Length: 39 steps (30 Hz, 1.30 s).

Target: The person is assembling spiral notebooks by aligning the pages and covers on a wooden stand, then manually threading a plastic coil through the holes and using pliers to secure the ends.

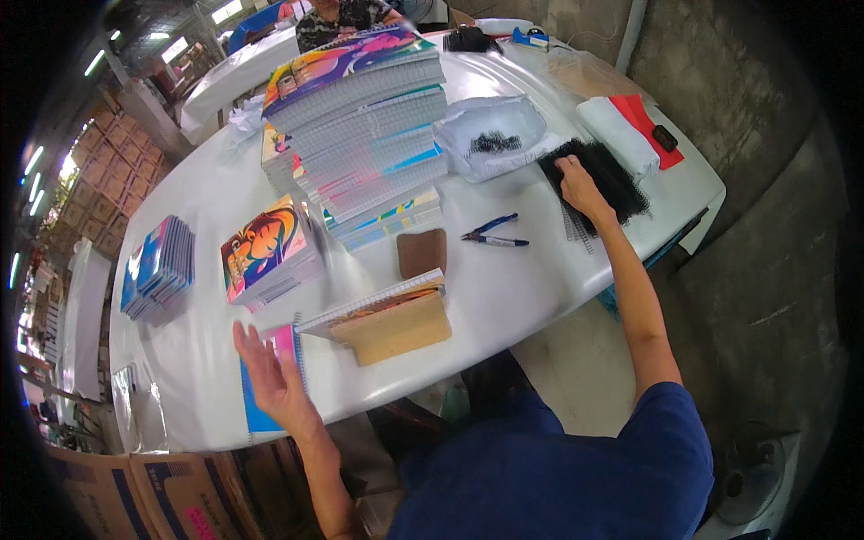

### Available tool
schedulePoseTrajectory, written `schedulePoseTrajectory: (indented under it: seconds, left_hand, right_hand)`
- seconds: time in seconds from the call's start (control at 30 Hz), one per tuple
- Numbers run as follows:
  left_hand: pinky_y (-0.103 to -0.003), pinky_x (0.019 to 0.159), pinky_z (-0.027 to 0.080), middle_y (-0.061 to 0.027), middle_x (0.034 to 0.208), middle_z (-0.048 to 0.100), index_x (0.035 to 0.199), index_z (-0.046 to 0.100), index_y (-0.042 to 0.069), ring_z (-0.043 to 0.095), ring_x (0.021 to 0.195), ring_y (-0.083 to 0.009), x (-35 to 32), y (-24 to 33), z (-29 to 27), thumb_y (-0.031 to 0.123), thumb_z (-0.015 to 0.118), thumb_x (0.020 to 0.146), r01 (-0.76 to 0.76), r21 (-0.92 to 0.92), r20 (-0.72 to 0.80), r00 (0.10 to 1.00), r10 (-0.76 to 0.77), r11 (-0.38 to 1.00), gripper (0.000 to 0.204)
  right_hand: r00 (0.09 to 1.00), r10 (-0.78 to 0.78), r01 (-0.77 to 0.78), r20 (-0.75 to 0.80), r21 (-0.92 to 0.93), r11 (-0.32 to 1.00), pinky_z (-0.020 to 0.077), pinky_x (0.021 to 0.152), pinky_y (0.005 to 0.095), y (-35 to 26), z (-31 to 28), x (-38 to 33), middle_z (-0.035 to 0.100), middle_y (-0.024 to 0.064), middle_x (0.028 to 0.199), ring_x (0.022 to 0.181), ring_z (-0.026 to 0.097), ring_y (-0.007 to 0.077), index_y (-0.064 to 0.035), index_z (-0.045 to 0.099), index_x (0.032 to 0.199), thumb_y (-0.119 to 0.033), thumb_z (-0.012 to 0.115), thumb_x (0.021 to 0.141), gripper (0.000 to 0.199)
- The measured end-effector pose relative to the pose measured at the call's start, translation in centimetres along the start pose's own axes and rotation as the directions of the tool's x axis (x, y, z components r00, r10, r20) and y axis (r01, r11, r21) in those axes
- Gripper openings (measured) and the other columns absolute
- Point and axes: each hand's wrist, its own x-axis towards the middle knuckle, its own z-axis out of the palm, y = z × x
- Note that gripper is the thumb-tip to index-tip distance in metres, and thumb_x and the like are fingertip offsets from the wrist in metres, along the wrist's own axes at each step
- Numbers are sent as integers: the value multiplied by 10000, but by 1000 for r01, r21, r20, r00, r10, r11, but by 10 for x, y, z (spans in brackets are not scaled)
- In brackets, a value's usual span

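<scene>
My left hand [277, 382] is raised with its fingers apart, holding nothing, above a blue and pink spiral notebook [261, 416] at the front left edge. My right hand [580, 191] reaches into a pile of black spiral binding coils [610, 175], its fingertips pinched on a coil there. Between the hands, a block of punched pages with a tan cardboard cover [400, 335] stands partly spread on the table. Beyond it lie a brown block [421, 253] and blue-handled cutting pliers [495, 232].
A tall stack of page blocks with colourful covers [369, 135] rises at mid-table. Smaller stacks [265, 247] and finished blue notebooks [160, 267] sit to the left. A white bag [495, 135] holds black scraps. Cardboard boxes [180, 495] stand below; a person [342, 20] is across the table.
</scene>
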Motion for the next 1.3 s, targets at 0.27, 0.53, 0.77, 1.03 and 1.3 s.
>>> schedulePoseTrajectory:
  seconds: [0.27,0.53,0.77,1.03,1.3]
  left_hand:
    - [-537,1133,200,-155,1488,391,1442,400,65,255,1425,-378,17,33,99,305,657,874,-568,512,609,769,194,644,668]
    - [-543,1045,346,-51,1317,586,1345,523,155,534,1214,-363,21,9,125,416,547,915,-649,501,742,662,102,572,503]
    - [-492,1025,406,-39,1299,602,1358,514,195,566,1193,-332,21,12,125,427,537,920,-603,504,735,676,60,618,496]
    - [-481,1013,423,-40,1305,596,1353,518,210,572,1186,-320,18,14,123,428,550,906,-611,504,741,669,58,611,498]
    - [-407,801,562,-48,1327,576,1370,480,167,600,1148,-298,8,17,125,370,585,901,-664,366,806,577,135,652,522]
  right_hand:
    - [969,-198,78,148,576,814,469,673,306,-187,-54,-9,650,105,847,729,590,208,-24,681,1047,-80,624,904,164]
    - [948,-196,-69,251,763,642,414,619,289,-231,-58,-26,627,39,811,690,501,131,-76,715,1031,-82,676,868,168]
    - [894,-257,-193,368,832,521,402,668,271,-228,-55,-24,614,7,804,741,474,107,-75,719,1018,-122,689,868,159]
    - [840,-369,-95,397,778,621,430,647,313,-236,-69,-16,618,52,805,707,528,163,-27,641,982,-102,657,876,131]
    - [716,-572,141,400,719,681,468,646,364,-244,-65,-19,627,116,775,728,617,221,-18,595,935,-236,630,908,222]
